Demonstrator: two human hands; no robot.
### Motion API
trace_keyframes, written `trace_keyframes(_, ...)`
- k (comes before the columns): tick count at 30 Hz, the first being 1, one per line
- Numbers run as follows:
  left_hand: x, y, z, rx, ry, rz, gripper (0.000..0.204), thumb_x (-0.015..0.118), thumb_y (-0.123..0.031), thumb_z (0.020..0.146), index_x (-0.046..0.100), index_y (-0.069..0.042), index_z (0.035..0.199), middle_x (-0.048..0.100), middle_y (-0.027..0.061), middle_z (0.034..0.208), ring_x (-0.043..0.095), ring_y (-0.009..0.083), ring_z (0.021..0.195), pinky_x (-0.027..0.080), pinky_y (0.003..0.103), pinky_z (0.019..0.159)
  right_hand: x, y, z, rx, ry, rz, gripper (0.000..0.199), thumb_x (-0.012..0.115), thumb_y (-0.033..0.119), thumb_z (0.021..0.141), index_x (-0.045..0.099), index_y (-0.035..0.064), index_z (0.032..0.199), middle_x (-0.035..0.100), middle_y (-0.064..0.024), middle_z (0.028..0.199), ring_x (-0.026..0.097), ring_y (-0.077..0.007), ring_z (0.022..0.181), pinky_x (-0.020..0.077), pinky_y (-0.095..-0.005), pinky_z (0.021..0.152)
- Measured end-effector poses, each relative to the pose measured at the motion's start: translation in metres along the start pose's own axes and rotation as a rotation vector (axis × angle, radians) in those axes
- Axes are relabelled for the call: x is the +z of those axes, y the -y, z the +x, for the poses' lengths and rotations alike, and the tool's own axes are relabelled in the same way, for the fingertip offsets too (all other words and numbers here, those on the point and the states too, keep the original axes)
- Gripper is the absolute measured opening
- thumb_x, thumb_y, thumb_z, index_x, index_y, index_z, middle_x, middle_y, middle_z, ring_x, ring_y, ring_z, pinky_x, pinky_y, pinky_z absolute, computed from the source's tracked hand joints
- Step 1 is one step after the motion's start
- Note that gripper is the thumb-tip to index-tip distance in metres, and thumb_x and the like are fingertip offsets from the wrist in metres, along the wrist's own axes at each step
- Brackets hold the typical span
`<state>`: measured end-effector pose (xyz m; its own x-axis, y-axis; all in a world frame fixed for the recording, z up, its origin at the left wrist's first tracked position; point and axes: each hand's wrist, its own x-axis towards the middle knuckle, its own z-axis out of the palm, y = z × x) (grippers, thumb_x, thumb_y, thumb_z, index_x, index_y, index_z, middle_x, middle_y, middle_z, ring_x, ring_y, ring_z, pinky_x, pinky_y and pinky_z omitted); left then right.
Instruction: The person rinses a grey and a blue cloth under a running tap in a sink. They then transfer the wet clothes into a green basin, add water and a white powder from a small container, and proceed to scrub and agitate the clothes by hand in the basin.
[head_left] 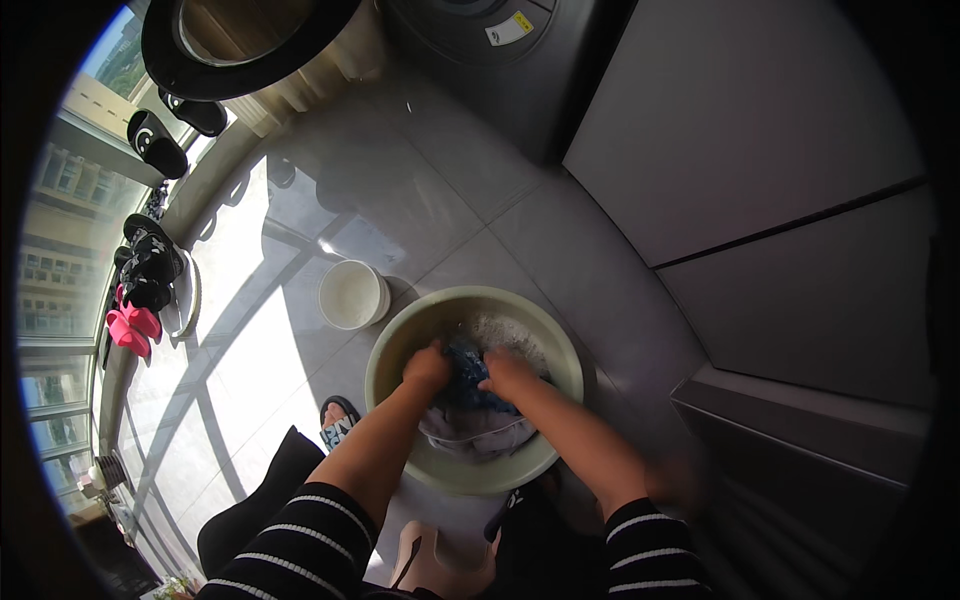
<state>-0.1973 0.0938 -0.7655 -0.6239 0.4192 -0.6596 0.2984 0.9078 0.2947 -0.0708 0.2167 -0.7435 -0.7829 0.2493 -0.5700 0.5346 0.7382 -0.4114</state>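
Head view, looking down: person crouched over a round pale-green plastic basin [385,352] on the grey tiled floor [430,190]. Both hands in the basin, forearms coming up from lower edge, black-and-white striped sleeves [300,540] pushed to approx elbow. Left hand [428,367] fingers curled shut, grip closed on the wet dark blue cloth [468,370]; right hand [508,372] also curled tight on same cloth from the other side. Hands near each other, cloth bunched btwn them. Cloth sits in mid basin, w/ a paler grey-lilac part [470,428] lying toward the near rim. White soap foam [505,332] on the water at far side of basin, just behind the right hand.

Small white round plastic tub [352,295] stands on floor just beside basin, far-left of it, touching or almost – can't tell. One foot in a patterned sandal [338,420] left of basin, near its rim. Dark grey front-load washing machine [490,60] at top centre, well apart from basin; grey cabinet fronts [760,170] along right. Left side: window ledge w/ black slippers [150,262] and a pink pair [132,328] lined up, more black ones [157,143] higher up. Strong sun patches w/ window-frame shadows across floor left of basin
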Motion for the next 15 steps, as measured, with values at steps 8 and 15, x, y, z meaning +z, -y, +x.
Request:
trace_keyframes(8,-0.035,0.003,-0.125,0.233,-0.274,-0.251,0.045,0.057,-0.035,0.086,0.052,-0.017,0.126,0.053,0.026,0.12,0.049,0.0382,0.116,0.039,0.043,0.097,-0.094,0.021,-0.106,-0.059,-0.318,0.067,0.038,0.08,0.025,0.067,0.063,0.0042,0.094,0.062,-0.0168,0.098,0.06,-0.0317,0.093,0.0497,-0.0416,0.075)
trace_keyframes(15,-0.092,-0.027,-0.241,0.464,-0.209,-0.635,0.058,0.057,-0.036,0.087,0.044,-0.001,0.131,0.047,0.023,0.13,0.045,0.0328,0.122,0.036,0.037,0.101,-0.14,0.095,-0.184,-0.014,-0.546,0.117,0.033,0.079,0.026,0.067,0.065,0.0029,0.087,0.065,-0.0149,0.088,0.063,-0.0305,0.082,0.0493,-0.0388,0.072)
